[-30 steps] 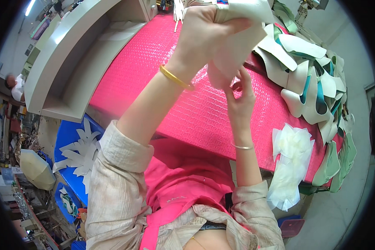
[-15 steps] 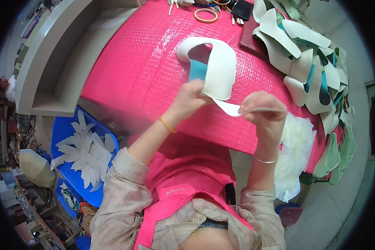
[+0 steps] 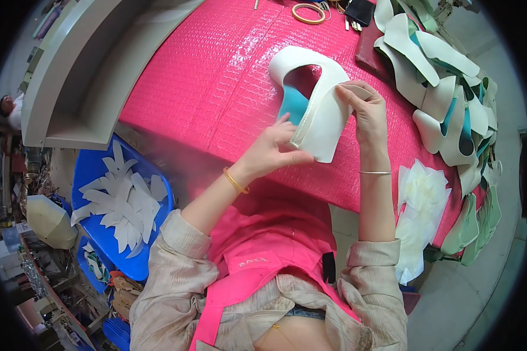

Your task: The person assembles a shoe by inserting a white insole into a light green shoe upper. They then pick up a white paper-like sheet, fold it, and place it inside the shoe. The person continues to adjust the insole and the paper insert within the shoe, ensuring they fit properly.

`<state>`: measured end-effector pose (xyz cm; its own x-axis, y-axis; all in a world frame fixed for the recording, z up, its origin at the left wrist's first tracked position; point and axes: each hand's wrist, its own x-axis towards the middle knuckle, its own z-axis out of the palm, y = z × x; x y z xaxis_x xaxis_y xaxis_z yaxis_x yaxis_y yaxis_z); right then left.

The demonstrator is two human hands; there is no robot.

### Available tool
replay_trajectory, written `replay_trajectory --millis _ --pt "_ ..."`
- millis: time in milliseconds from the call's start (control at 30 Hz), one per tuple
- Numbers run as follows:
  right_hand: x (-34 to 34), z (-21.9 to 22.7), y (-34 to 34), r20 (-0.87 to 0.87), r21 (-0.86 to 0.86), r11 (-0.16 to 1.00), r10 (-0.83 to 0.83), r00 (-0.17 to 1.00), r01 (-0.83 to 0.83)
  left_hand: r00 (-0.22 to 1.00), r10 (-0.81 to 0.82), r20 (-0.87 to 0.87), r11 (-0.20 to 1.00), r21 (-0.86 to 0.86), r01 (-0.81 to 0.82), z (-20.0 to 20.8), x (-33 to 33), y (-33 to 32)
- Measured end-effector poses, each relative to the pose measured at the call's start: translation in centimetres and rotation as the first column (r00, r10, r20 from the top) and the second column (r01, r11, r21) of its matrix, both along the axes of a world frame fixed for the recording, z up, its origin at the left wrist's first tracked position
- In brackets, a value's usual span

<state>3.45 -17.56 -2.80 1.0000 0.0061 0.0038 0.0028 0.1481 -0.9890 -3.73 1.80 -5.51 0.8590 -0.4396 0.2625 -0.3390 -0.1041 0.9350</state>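
A white shoe upper (image 3: 329, 111) with teal lining lies on the pink table in front of me, its curved opening toward the far left. My right hand (image 3: 366, 108) is closed in a pinch on white material at the upper's right edge, where a thin edge curls over my fingers. My left hand (image 3: 275, 146) touches the upper's near left corner. Its thumb stretches along the lower edge, and a finger reaches up beside the teal lining; the fingers are spread apart. A stitched seam runs up from that corner.
White and pale green uppers (image 3: 451, 99) are heaped at the right, beside a stack of thin translucent sheets (image 3: 418, 216). A tape roll (image 3: 308, 13) and a dark phone (image 3: 360, 10) lie at the far edge. A grey shelf (image 3: 79, 126) and a blue basin (image 3: 136, 266) holding white pieces stand left.
The white flap that stretched between my hands now lies against the upper. My right hand has moved up to its right edge; my left hand's grip has loosened into spread fingers.
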Motion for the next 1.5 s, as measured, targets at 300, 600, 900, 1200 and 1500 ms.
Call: replay_trajectory --millis 300,600,900,1200,1500 --pt "-2.6 -0.1 1.6 0.014 -0.08 0.986 0.149 0.989 -0.148 0.877 -0.155 -0.456 0.923 -0.383 -0.036 1.1 -0.9 1.3" --pt "3.0 -2.7 -2.8 -0.091 -0.032 0.999 -0.024 0.996 0.021 0.817 -0.13 -0.561 0.818 -0.527 -0.232 3.2 -1.7 -1.3" --pt "-1.7 -1.2 1.3 0.018 0.207 0.973 -0.108 0.994 0.102 0.827 0.101 -0.553 0.923 -0.259 -0.286 0.3 -4.1 -1.3" --pt "-0.7 0.9 2.2 0.062 0.155 0.948 -0.289 0.955 0.277 0.836 0.128 -0.533 0.828 -0.406 -0.386 1.7 -4.0 -2.0" --pt "-1.2 2.5 2.0 0.081 0.293 0.892 0.335 0.939 -0.344 0.768 0.225 -0.6 0.615 -0.524 -0.589 4.5 0.9 -2.9"
